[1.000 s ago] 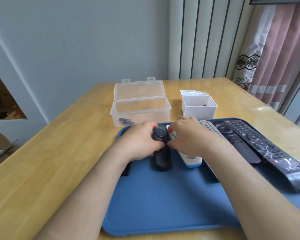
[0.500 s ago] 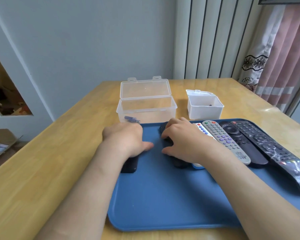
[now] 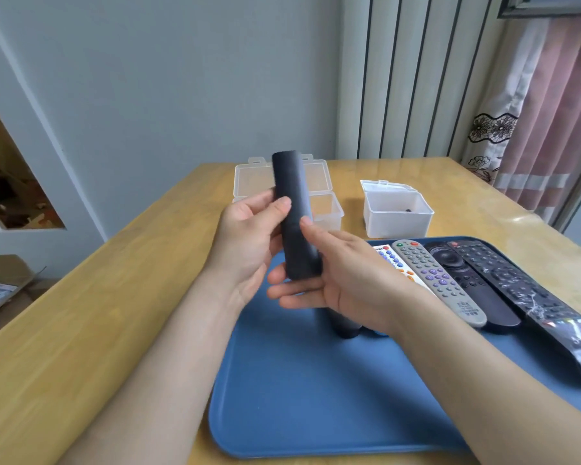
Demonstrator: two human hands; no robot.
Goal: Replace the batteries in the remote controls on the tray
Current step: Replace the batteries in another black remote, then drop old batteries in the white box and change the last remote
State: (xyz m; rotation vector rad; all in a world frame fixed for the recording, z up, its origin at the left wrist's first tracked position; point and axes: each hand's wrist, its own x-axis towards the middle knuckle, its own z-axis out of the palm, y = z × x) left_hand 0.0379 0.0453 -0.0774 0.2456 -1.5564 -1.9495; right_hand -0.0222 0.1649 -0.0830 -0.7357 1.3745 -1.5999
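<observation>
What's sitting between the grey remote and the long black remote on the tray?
In the head view, a shorter black remote with a round pad lies between the grey remote and the long black remote.

— Surfaces? 
— A light wooden table [image 3: 91, 317] stands against a plain grey-blue wall [image 3: 182, 78]. White vertical slatted panelling [image 3: 416, 78] covers the wall's right part.

— Window side? 
— Pink curtain [image 3: 557, 112] with a white, black-flowered edge [image 3: 493, 129] at right; daylight gleams on the tabletop there.

— Left side? 
— An angled opening [image 3: 10, 182] shows clutter; a cardboard box [image 3: 4, 283] sits below.
</observation>
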